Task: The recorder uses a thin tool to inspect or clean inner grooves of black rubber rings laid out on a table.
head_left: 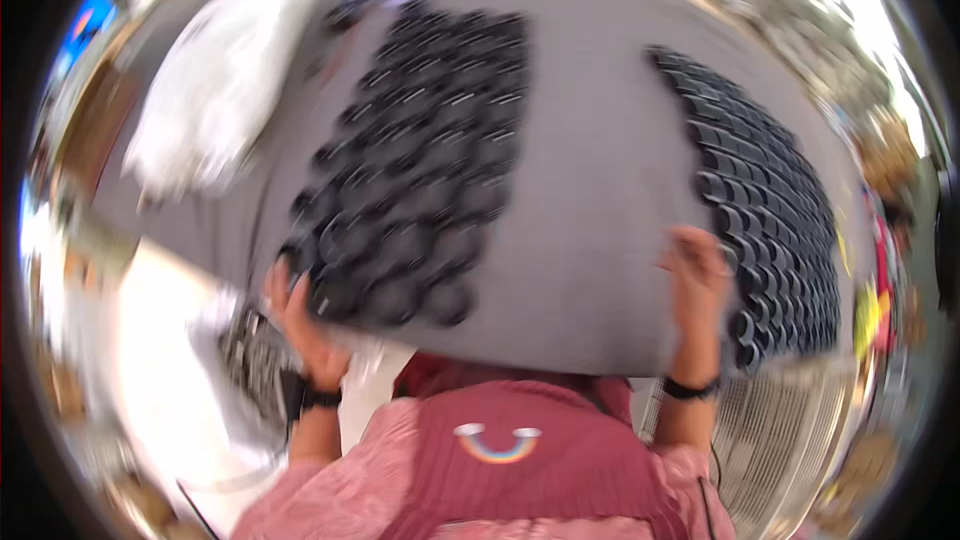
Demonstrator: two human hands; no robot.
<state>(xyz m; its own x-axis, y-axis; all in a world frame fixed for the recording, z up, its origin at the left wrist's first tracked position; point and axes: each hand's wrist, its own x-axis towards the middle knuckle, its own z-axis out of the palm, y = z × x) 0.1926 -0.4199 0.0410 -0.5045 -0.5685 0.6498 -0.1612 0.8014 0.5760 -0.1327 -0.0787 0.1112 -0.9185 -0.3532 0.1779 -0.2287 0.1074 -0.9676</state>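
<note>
Hands gripped the near edge of a large grey board that filled the middle of the frame, tilted up and away from the camera. The left hand sat at the lower left of the board, fingers curled over its edge and touching the nearest pieces of a block of small black round cups, which were packed in rows and ran from the lower left up toward the top centre. The right hand held the board at the lower right; its fingers were pressed together and wrapped over the edge, just beside a second block of black cups that curved down the right side of the board. Between the two blocks lay a broad bare strip of grey surface. Motion blur softened everything, so whether each cup stood upright or lay tipped could not be told.

Each wrist wore a dark band, the left one and the right one. At the bottom centre of the frame a pink knitted top showed, with a small rainbow patch on it. A white bundle, perhaps cloth or plastic, lay at the upper left beyond the board. At the lower right a pale ribbed crate or grille sat under the board's corner. The surroundings at the rim were too smeared to read.
</note>
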